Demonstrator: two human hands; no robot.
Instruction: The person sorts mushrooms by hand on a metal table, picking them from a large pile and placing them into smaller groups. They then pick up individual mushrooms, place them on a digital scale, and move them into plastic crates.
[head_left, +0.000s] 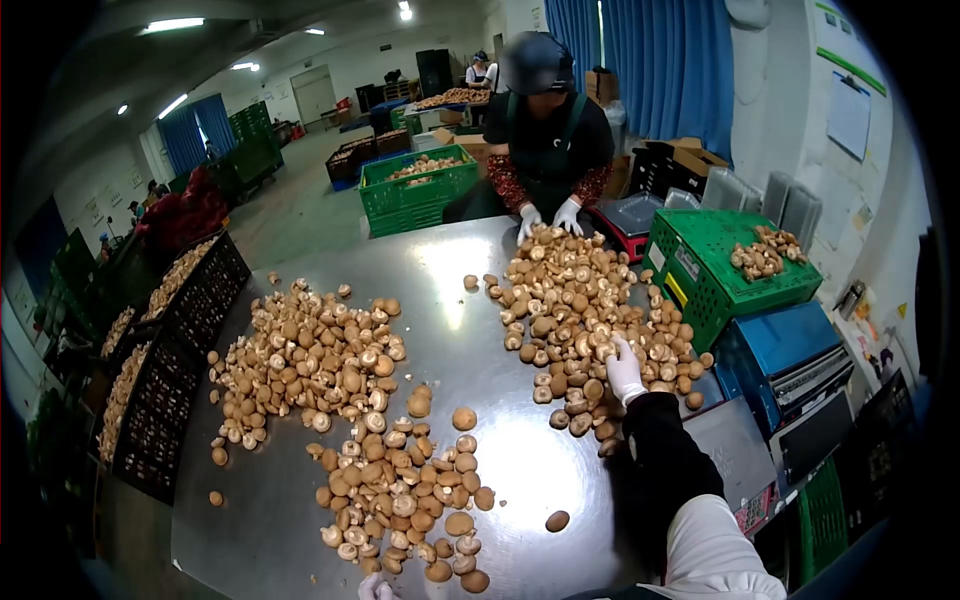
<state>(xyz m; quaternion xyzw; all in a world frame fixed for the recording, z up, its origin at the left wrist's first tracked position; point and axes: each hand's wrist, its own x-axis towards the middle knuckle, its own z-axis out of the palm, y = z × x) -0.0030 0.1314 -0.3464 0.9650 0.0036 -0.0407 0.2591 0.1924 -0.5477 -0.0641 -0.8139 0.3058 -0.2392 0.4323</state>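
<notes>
My right hand (625,368), in a white glove, reaches into the right-hand pile of brown mushrooms (560,290); its fingers are closed at a mushroom (602,345). At the bottom edge, my left hand (374,588), also gloved, shows only in part beside the near pile of mushrooms (400,490); what it holds, if anything, is hidden. Another pile of mushrooms (310,350) lies at the left of the metal table (450,350). One loose mushroom (557,521) rests near the front.
Across the table a co-worker (550,130) has both gloved hands at the right pile's far edge. A green crate (730,270) bearing mushrooms and a blue box (785,355) stand right. Black crates (165,400) line the left side; a green crate (415,190) stands behind.
</notes>
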